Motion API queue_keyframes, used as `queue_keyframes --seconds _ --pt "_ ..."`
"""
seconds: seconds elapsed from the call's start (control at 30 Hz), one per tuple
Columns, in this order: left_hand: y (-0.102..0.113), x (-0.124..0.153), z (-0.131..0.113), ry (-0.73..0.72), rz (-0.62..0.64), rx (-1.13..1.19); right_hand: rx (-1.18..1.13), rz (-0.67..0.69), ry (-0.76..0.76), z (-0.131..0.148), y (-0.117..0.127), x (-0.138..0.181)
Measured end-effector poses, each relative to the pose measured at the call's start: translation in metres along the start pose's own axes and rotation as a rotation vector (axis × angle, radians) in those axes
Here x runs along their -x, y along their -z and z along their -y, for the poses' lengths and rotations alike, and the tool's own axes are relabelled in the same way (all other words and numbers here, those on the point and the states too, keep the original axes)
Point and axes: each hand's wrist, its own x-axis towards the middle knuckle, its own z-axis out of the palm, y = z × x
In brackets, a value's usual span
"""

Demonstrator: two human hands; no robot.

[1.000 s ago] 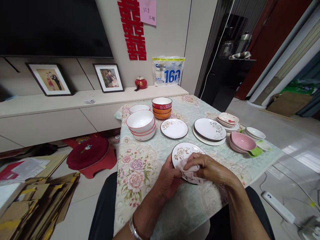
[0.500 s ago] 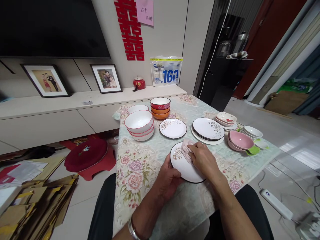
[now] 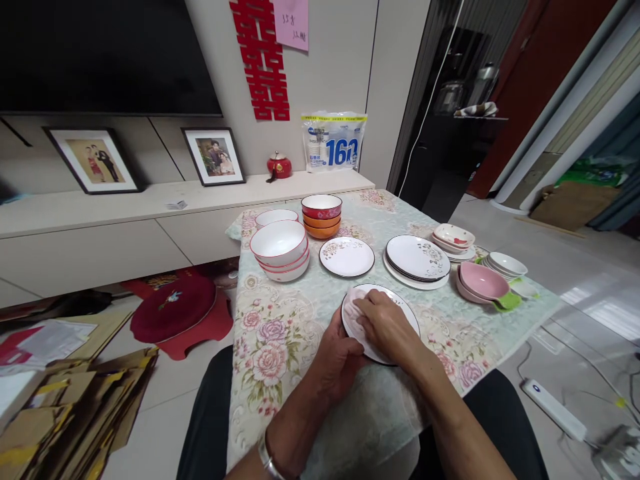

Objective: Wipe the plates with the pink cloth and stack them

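A round white plate [image 3: 403, 301] with a thin dark rim and a brownish floral spray near its far right side is held over the table [image 3: 310, 303], close to the near edge; whether it touches the tablecloth, I cannot tell. The left hand [image 3: 339, 355] holds it by the lower left rim, thumb on top, the other fingers mostly hidden. The right hand [image 3: 389, 325] lies across the plate, its fingers closed on a crumpled pale pink cloth [image 3: 354, 309] pressed to the plate's left part. Hand and cloth cover much of the white surface.

Just beyond, toward the far edge, lies a single matching plate [image 3: 347, 257]; right of it is a stack of plates [image 3: 419, 258]. White bowls with red rims [image 3: 280, 250] stand by the left edge, the front stack partly blocking a bowl behind, with red and orange bowls [image 3: 321, 217] beside them. Toward the right corner are spotted bowls [image 3: 453, 235], pink bowls [image 3: 483, 281] with green handles, and small white bowls [image 3: 507, 265].
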Motion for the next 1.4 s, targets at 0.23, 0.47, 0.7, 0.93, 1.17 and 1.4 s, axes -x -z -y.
queue_keyframes --seconds 0.23,0.47,0.7,0.93,1.17,1.4 --pt "0.0 0.001 -0.001 0.018 -0.005 -0.014 -0.416 0.177 0.264 -0.034 0.012 0.017" --pt "0.0 0.0 0.0 0.012 -0.023 -0.023 -0.276 0.089 -0.068 -0.058 0.01 0.019" --pt "0.002 0.001 0.001 0.009 0.0 -0.048 -0.17 -0.1 -0.026 -0.021 -0.008 0.0" --pt "-0.001 0.001 0.0 0.0 0.003 -0.025 -0.524 0.166 0.257 -0.035 0.011 0.016" --pt "-0.002 0.001 -0.001 0.013 -0.031 -0.029 -0.408 0.103 0.024 -0.057 0.011 0.021" --pt "-0.001 0.003 0.0 0.022 -0.039 -0.064 -0.23 -0.092 0.09 -0.027 -0.004 0.0"
